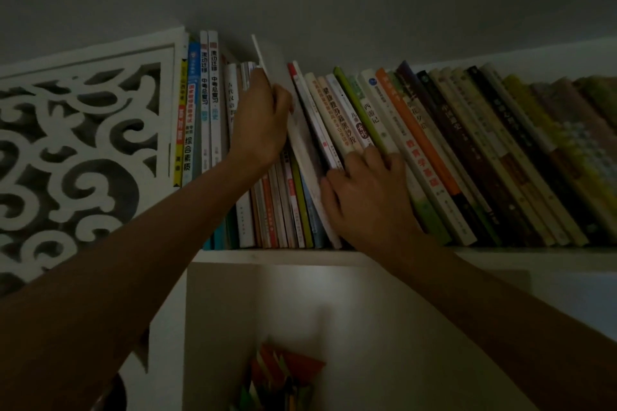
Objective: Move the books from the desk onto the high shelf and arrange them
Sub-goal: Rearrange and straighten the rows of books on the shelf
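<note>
On the high shelf (287, 255), packed with books (434, 157) beside a carved white panel (80, 150), the left hand (258, 120) grips a tall white book (293, 130) wedged between neighbours, while the right hand (364, 197) lies with relaxed fingers against leaning spines.

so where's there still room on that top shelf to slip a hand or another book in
One wedge-shaped gap: above the left hand, between the tall white book it grips and the leaning books the right hand presses. Rightward the row is packed tight.
</note>
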